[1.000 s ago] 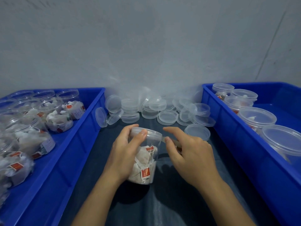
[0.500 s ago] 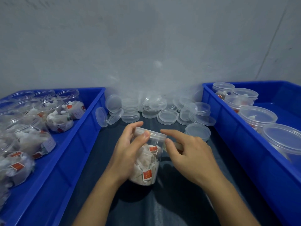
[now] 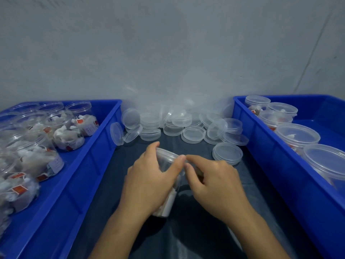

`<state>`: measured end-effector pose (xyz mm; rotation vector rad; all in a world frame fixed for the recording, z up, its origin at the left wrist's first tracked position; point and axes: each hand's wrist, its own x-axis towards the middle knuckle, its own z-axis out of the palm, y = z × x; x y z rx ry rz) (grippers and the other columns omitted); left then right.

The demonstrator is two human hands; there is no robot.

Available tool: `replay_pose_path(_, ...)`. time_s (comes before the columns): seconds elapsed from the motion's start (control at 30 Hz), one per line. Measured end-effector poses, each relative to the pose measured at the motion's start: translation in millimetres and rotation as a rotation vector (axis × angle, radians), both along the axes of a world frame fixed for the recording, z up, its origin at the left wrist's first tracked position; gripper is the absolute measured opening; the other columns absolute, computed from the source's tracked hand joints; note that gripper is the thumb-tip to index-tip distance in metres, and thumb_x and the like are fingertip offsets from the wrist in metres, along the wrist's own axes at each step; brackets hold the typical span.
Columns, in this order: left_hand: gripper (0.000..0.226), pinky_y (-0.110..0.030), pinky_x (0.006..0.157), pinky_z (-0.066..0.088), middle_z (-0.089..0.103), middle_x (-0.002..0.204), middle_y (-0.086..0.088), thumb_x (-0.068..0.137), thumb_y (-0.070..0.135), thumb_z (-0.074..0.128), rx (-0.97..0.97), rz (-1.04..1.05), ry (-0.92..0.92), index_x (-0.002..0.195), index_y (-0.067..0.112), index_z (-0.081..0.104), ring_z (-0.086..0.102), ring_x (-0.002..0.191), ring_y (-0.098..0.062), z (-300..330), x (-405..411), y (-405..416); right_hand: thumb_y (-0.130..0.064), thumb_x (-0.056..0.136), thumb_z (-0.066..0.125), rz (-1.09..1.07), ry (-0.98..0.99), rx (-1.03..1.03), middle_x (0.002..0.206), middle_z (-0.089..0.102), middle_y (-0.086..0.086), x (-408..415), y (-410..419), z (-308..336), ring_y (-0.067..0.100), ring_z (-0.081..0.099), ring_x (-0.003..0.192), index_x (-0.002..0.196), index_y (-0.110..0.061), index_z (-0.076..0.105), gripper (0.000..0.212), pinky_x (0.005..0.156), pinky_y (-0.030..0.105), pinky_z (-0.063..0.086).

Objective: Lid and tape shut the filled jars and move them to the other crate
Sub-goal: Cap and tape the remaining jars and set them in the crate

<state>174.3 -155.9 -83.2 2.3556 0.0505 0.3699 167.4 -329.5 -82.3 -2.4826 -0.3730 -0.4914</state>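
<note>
The left hand (image 3: 149, 181) grips a lidded jar (image 3: 169, 186) between two blue crates (image 3: 291, 176). The right hand (image 3: 214, 186) pinches something at the jar's rim.

Clear glossy plastic jar (image 3: 168, 159), glossy blue plastic crates (image 3: 89, 165), matt dark cloth (image 3: 196, 230)

Your surface (image 3: 214, 230) is dark — on it you have a blue crate (image 3: 78, 184) at left, another blue crate (image 3: 280, 174) at right, and loose clear lids (image 3: 193, 134) heaped between them.
</note>
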Motion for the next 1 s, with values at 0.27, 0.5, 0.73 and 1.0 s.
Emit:
replay_pose_path(0.27, 0.099, -0.029, 0.094, 0.050, 0.065, 0.126, 0.016, 0.067, 0.091, 0.054, -0.297, -0.032, 0.002, 0.150, 0.036, 0.050, 0.063, 0.113, -0.001, 0.4, 7.2, 13.3, -0.042, 0.097, 0.038, 0.102, 0.065, 0.182, 0.062, 0.058, -0.011, 5.4, -7.7, -1.1, 0.013, 0.056, 0.068, 0.135, -0.049, 0.058, 0.044, 0.069, 0.039, 0.045)
replay_pose_path(0.5, 0.084, -0.048, 0.099, 0.058, 0.078, 0.112, 0.006, 0.066, 0.078, 0.073, -0.611, -0.107, 0.022, 0.135, 0.031, 0.065, 0.076, 0.102, -0.014, -1.3, 14.4, 20.8, -0.047, 0.106, 0.045, 0.062, -0.050, 0.082, 0.050, 0.048, -0.016, 8.4, -12.5, -2.3, 0.008, 0.047, 0.055, 0.134, -0.041, 0.062, 0.033, 0.062, 0.036, 0.040)
replay_pose_path(0.73, 0.063, -0.038, 0.082, 0.061, 0.079, 0.109, -0.002, 0.076, 0.057, 0.077, -0.741, -0.171, 0.068, 0.130, 0.026, 0.069, 0.079, 0.093, -0.024, -0.8, 14.1, 20.5, -0.059, 0.099, 0.041, 0.008, -0.008, 0.039, 0.051, 0.050, -0.015, 11.5, -16.6, -3.4, 0.011, 0.047, 0.059, 0.132, -0.049, 0.059, 0.039, 0.067, 0.036, 0.046)
replay_pose_path(1.0, 0.060, -0.029, 0.071, 0.062, 0.078, 0.111, -0.006, 0.080, 0.051, 0.076, -0.833, -0.288, 0.106, 0.133, 0.026, 0.064, 0.080, 0.093, -0.029, -2.6, 13.8, 20.1, -0.065, 0.096, 0.031, -0.021, -0.029, 0.008, 0.051, 0.051, -0.013, 10.3, -12.2, -4.2, 0.014, 0.054, 0.060, 0.128, -0.054, 0.057, 0.042, 0.066, 0.035, 0.050)
